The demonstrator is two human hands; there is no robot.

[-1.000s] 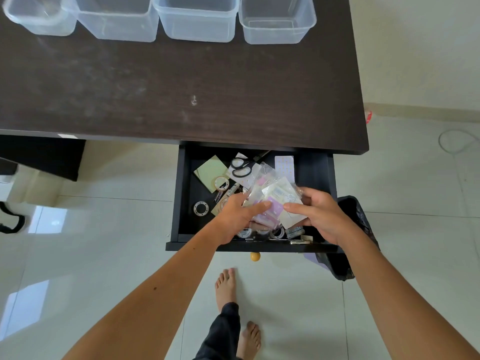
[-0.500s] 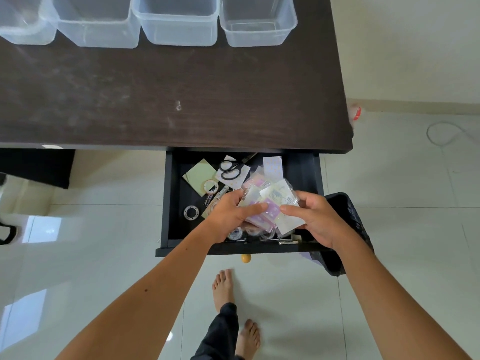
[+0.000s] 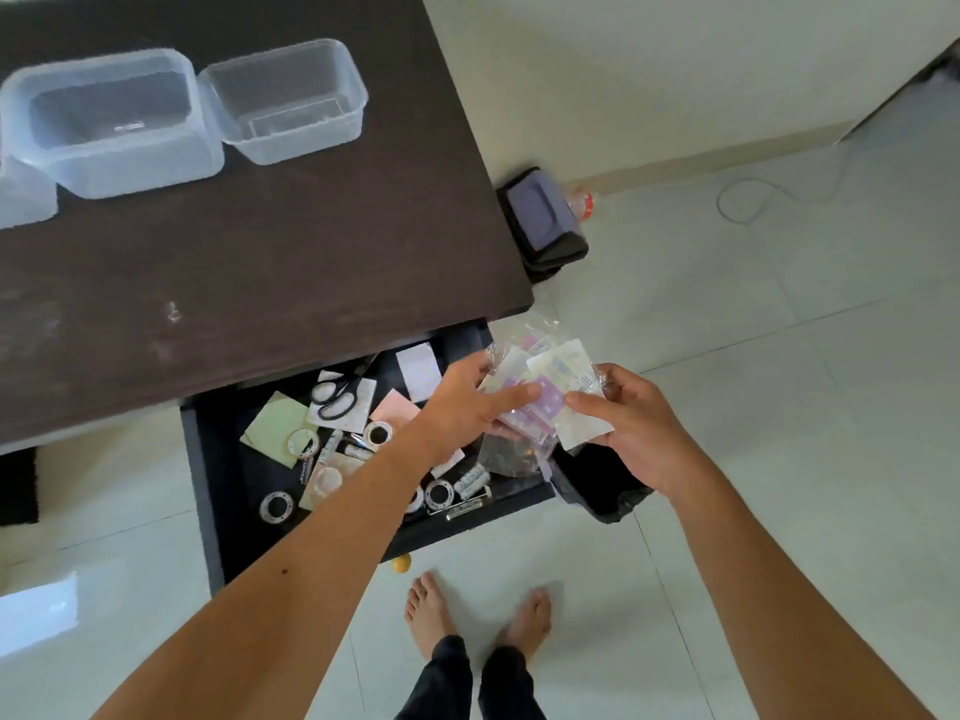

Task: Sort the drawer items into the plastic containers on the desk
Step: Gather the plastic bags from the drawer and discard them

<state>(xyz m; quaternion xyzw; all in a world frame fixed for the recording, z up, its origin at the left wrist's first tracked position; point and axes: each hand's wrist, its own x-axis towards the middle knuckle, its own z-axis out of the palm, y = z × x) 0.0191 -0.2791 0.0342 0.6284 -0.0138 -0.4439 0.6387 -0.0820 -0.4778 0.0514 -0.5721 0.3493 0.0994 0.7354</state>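
Note:
My left hand (image 3: 465, 405) and my right hand (image 3: 641, 426) hold a bundle of clear plastic packets with white and purple cards (image 3: 545, 389) between them, above the right end of the open black drawer (image 3: 208, 491). Both hands pinch the bundle from opposite sides. In the drawer lie black scissors (image 3: 335, 397), several tape rolls (image 3: 277, 507), a green note pad (image 3: 270, 426), a pink paper (image 3: 393, 407) and a white card (image 3: 418, 370). Clear plastic containers (image 3: 117, 122) (image 3: 288, 98) stand empty on the dark desk (image 3: 260, 262).
A black bin with a liner (image 3: 605, 485) stands on the floor right of the drawer, partly under my right hand. Another dark bin (image 3: 543, 220) sits beside the desk's right edge. A thin cable (image 3: 748, 200) loops on the tiled floor. My bare feet (image 3: 475, 615) stand below the drawer.
The bundle of packets has risen out of the drawer and shifted right, held by both hands. The view has swung, so the desk now appears tilted and only some containers show.

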